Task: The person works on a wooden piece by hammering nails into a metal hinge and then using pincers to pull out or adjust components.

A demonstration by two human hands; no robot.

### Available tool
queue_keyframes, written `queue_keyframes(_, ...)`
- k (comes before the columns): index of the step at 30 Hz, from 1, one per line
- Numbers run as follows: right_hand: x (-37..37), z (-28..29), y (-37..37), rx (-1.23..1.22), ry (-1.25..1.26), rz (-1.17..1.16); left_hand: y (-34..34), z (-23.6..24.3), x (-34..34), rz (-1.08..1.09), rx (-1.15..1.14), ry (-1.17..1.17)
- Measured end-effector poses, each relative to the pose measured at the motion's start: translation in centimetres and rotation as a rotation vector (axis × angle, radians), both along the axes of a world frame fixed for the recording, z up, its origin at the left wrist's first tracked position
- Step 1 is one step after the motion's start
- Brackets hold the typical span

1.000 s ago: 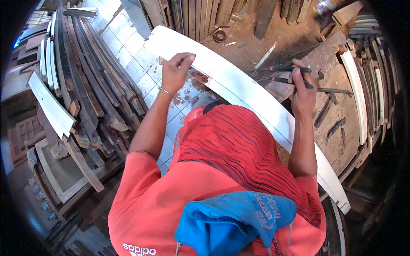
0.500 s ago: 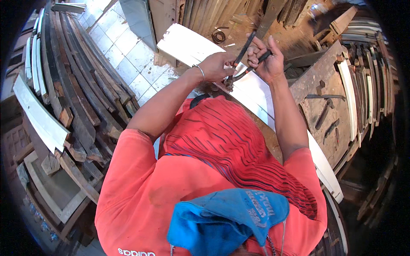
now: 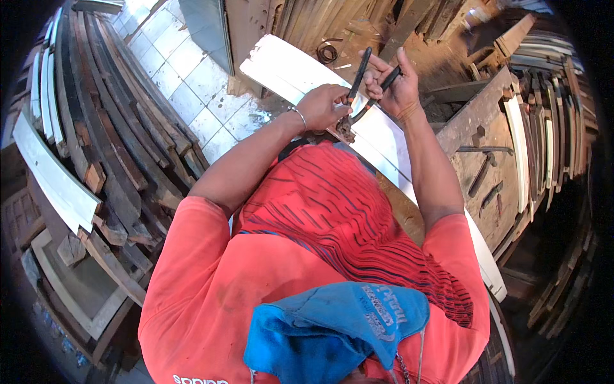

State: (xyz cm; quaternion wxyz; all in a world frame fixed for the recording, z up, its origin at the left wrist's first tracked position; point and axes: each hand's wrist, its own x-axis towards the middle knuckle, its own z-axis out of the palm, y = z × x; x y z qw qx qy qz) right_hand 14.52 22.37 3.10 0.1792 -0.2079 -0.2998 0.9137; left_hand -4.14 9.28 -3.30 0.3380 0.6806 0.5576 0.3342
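Dark iron pincers [image 3: 361, 96] over white curved board [image 3: 390, 144]; I see right hand [image 3: 395, 86] grip clamped on handles, left hand [image 3: 326, 105] pinching near head.

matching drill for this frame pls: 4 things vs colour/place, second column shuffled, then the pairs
Things:
1. pincers
2. long board
3. bracelet
4. tiled floor

Place or colour:
A. pale squares, upper left, beside the stacked timber
B. dark metal, handles in the right hand, head down at the board
C. white painted, running diagonally under both hands
D. thin band on the wrist of the left hand

Pairs: 1-B, 2-C, 3-D, 4-A
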Motion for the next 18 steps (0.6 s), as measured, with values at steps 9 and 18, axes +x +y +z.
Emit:
queue_keyframes(9, -1.4, 1.3, -2.7, -0.039, -0.136, -0.207, -1.8, 0.6, 0.8, 0.063, 0.185, 0.084)
queue_keyframes(18, -1.0, -1.0, -0.9, 0.089, -0.232, -0.260, -1.6, 0.4, 2.3, 0.069, 0.058, 0.018)
